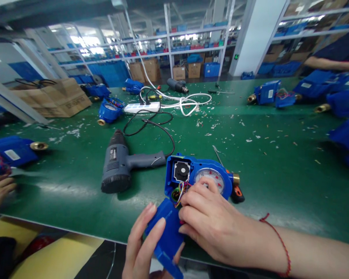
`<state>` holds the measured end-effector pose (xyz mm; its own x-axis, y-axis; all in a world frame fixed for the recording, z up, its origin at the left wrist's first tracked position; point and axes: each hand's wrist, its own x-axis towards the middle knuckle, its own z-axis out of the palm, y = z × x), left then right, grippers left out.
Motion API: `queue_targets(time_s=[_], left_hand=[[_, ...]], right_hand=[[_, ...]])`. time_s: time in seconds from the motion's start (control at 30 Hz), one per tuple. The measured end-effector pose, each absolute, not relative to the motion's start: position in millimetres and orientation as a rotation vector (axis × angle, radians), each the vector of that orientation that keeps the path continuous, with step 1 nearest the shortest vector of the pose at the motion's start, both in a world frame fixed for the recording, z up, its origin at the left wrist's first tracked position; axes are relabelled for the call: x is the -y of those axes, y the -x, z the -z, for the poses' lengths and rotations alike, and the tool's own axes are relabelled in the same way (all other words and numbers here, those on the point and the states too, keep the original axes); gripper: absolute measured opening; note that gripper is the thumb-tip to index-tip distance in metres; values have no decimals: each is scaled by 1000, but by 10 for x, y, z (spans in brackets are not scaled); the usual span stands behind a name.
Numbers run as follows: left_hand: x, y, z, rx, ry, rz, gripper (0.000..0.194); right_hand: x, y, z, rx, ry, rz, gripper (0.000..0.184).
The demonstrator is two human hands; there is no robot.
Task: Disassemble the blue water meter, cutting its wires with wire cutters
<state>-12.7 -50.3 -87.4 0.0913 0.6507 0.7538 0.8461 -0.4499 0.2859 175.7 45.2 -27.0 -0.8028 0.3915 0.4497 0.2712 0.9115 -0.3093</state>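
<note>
A blue water meter [194, 162] lies on the green bench in front of me, its square housing uncovered. Inside sits a black and silver motor [182, 171], and beside the housing is a round clear dial [218, 179]. My left hand [145, 242] grips a blue plastic cover [166, 226], tilted at the bench's near edge. Thin coloured wires [180, 190] run out of the housing and under my right hand [215, 217]. Its fingers are bent and closed around them; the fingertips are partly hidden. A brass fitting [236, 178] projects from the meter's right end.
A grey heat gun [116, 166] lies left of the meter. Behind it are a white power strip [142, 107] and looped cables. An orange-black screwdriver handle [237, 193] shows beside the meter. More blue meters [267, 93] stand around, and another person's hand [0, 190] is at far left.
</note>
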Motion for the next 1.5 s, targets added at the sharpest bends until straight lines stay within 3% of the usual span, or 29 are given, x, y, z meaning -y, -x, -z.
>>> queue_targets(time_s=[0.2,0.5,1.07,1.33,1.5], left_hand=[[511,47,875,1588,2070,1357,80],[552,-22,977,1939,1841,1741,66],[538,-108,902,2313,1480,2041,65],[496,-4,903,2468,1332,2417,69],[432,94,1030,2313,1336,2897,69]], right_hand=[[-453,-1756,411,2455,322,-248,26],[-460,-1808,439,2337,261,-303,11],[-476,-1879,408,2294,333,-319,11],[-524,-1937,315,2380,434,-153,16],[-570,-1955,329,2438,458,-49,18]])
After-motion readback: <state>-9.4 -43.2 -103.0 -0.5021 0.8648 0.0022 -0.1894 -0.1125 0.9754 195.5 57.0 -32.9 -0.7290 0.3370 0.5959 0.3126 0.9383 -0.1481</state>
